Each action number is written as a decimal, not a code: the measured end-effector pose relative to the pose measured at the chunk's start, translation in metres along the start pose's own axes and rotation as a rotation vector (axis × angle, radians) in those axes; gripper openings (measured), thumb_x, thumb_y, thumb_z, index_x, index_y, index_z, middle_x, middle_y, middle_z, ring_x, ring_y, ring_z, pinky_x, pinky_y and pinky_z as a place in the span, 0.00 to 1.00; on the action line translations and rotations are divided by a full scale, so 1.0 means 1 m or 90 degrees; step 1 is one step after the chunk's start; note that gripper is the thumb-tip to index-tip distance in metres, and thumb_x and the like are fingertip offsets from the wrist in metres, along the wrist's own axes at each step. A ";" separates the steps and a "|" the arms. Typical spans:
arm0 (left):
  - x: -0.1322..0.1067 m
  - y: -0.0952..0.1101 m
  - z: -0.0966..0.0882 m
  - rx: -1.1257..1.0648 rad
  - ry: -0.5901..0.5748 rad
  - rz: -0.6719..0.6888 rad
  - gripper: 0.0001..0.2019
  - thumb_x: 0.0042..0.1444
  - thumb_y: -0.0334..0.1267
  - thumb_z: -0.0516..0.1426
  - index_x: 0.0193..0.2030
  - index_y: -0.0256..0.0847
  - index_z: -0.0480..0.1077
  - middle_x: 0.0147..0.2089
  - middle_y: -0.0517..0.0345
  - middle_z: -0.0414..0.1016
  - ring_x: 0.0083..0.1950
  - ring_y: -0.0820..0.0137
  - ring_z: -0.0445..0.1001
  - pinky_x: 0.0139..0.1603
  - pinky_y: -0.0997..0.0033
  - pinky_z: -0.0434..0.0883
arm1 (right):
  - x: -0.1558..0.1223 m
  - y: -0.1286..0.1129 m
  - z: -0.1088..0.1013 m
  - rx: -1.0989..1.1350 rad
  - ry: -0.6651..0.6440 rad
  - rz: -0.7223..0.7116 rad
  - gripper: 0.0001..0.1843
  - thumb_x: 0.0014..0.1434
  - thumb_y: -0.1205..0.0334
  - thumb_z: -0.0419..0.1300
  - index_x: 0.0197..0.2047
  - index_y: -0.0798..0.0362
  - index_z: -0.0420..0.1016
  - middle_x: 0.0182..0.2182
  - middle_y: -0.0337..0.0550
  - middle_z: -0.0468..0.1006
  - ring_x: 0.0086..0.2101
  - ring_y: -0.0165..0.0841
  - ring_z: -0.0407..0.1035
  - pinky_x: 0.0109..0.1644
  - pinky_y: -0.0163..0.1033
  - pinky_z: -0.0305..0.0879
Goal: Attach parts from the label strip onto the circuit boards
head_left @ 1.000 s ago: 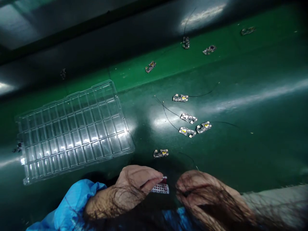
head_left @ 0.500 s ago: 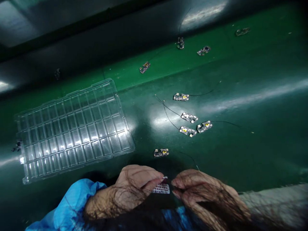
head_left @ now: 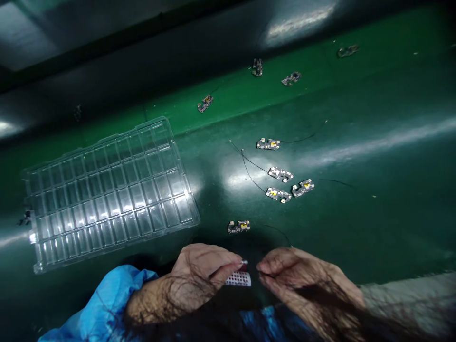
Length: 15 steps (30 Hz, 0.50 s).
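My left hand [head_left: 204, 268], coming from a blue sleeve, pinches a small white sheet with rows of dark red dots [head_left: 239, 279], curled at its upper edge. Just right of the sheet, apart from it, my right hand [head_left: 292, 270] has thumb and forefinger brought close in a pinch. Whatever lies between those fingertips is too small to make out. Closest to both hands is a small circuit board [head_left: 239, 226] with a yellow patch, lying flat beyond the sheet. A thin black cable [head_left: 280, 231] lies to its right.
A clear plastic compartment tray [head_left: 114, 194] lies on the left. Several circuit boards with thin cables, one of them a board [head_left: 280, 174] with a pale patch, lie right of centre. More boards, including a darker one [head_left: 205, 103], rest on the brighter green strip [head_left: 235, 97] behind.
The boards on the brighter green strip have shifted left, while the nearer boards and tray stay put. My right hand has drawn slightly right, away from the dotted sheet; my left hand barely moves.
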<state>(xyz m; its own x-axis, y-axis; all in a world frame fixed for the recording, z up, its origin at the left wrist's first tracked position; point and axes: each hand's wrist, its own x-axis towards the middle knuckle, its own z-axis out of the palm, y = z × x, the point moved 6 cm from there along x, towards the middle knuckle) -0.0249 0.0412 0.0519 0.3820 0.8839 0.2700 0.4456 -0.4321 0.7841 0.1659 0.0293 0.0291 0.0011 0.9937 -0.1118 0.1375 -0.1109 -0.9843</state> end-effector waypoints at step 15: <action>-0.009 -0.003 0.026 0.315 -0.049 0.164 0.19 0.73 0.30 0.45 0.37 0.39 0.75 0.47 0.62 0.85 0.51 0.71 0.82 0.53 0.67 0.82 | 0.022 0.034 0.011 -0.037 0.066 0.004 0.08 0.52 0.64 0.73 0.27 0.45 0.79 0.27 0.36 0.86 0.28 0.32 0.81 0.34 0.32 0.80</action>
<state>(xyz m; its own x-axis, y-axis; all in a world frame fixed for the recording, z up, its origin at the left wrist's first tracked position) -0.0085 0.0301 0.0331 0.5791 0.7306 0.3619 0.6495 -0.6817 0.3369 0.1594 0.0476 -0.0087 0.1042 0.9895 -0.1002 0.1938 -0.1190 -0.9738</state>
